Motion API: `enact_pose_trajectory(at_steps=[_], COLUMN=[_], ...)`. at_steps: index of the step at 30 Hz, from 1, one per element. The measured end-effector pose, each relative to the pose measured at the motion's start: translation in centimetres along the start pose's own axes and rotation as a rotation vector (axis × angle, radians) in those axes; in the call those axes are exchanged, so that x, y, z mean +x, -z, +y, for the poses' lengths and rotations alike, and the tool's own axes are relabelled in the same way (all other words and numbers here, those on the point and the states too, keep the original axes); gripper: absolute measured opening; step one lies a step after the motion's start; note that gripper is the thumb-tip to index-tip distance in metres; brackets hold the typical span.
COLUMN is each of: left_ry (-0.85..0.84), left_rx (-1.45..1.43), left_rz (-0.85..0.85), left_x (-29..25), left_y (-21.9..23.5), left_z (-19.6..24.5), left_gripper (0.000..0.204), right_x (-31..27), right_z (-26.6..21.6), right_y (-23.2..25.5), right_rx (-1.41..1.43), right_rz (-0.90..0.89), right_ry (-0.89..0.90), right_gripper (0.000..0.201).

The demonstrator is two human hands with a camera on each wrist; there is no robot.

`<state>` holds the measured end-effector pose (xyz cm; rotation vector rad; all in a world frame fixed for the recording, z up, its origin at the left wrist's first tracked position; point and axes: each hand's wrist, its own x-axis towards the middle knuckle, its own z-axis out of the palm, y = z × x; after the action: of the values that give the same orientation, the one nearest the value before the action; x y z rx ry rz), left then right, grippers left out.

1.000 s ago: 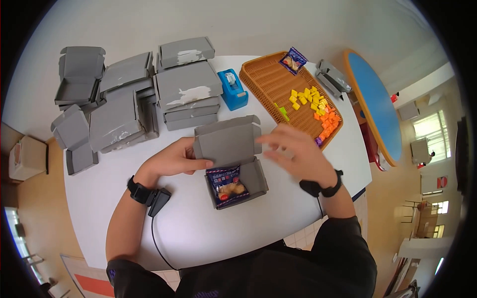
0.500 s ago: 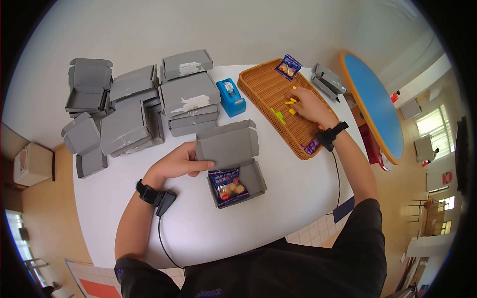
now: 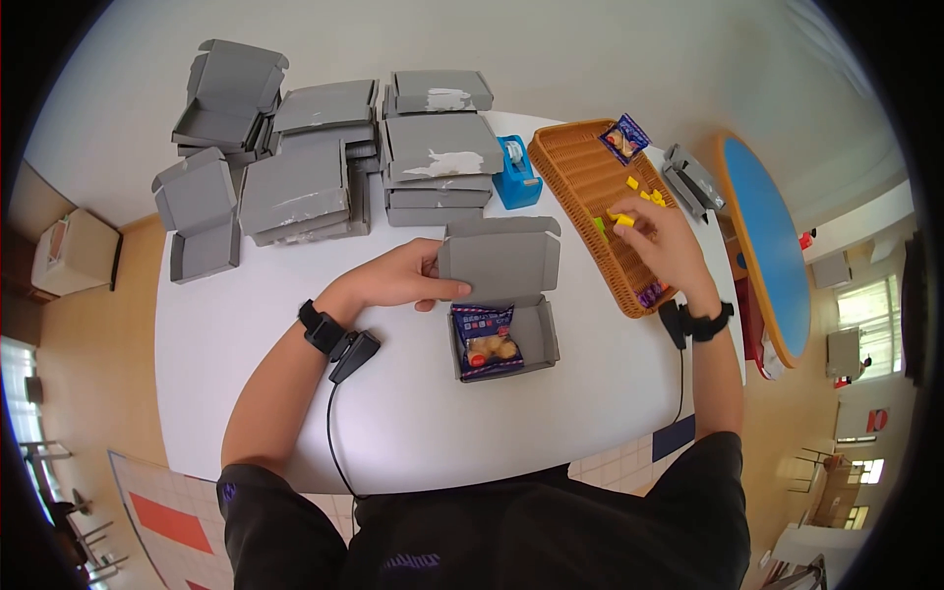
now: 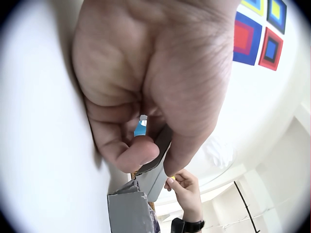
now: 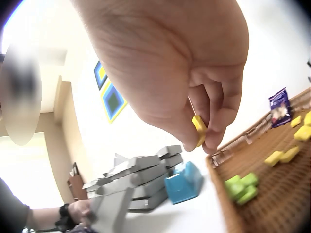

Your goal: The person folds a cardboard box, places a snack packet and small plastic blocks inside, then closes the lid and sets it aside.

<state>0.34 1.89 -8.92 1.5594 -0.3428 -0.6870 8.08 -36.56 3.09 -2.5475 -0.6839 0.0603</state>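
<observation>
Open gray box [image 3: 538,337] with snack packet [image 3: 486,340] inside, at center of white table [image 3: 258,391], left hand [image 3: 401,275] at its ten o'clock pinching the raised lid, fingers curled, right hand [image 3: 673,246] at two o'clock, fingertips closed on yellow piece [image 5: 198,130], over wicker basket [image 3: 587,197].

White table [image 3: 413,423], grey boxes [image 3: 500,258], blue tape dispenser [image 3: 517,183], wicker basket [image 3: 573,169], apparently another box [image 3: 693,183] beyond

yellow candies [image 3: 624,219], brown woven basket [image 3: 575,167], dull grey boxes [image 3: 295,192], seemingly blue-purple packet [image 3: 487,339].
</observation>
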Motion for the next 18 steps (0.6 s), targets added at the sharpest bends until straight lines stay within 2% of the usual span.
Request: enact_pose_trajectory(at_steps=[3,5,7,12,15,18], left_ry=[-0.004,-0.012,-0.014,0.007,0.02,0.031], left_rx=[0.003,-0.028,-0.028,-0.034,-0.05,-0.065], left_rz=[0.003,-0.011,-0.023,-0.037,-0.043,-0.037], left_x=[0.0,-0.1,-0.2,-0.2,0.0,0.0], left_y=[0.0,0.1,0.0,0.1,0.2,0.3], left_z=[0.2,0.3,0.6,0.7,0.2,0.2], left_gripper=[0.039,0.039,0.038,0.029,0.029,0.032], right_x=[-2.4,-3.7,-4.7,-6.3,-6.5,-6.4], right_z=[-3.5,-4.8,-6.0,-5.8,-5.8,-6.3], right_y=[-2.3,-4.3,-5.6,-9.6,-10.6,-10.1], right_rx=[0.172,0.236,0.186,0.139,0.041,0.016], right_rz=[-0.048,-0.169,-0.274,-0.129,-0.038,-0.034], right_ry=[0.146,0.18,0.232,0.332,0.28,0.216], right_gripper=[0.022,0.022,0.02,0.018,0.018,0.016])
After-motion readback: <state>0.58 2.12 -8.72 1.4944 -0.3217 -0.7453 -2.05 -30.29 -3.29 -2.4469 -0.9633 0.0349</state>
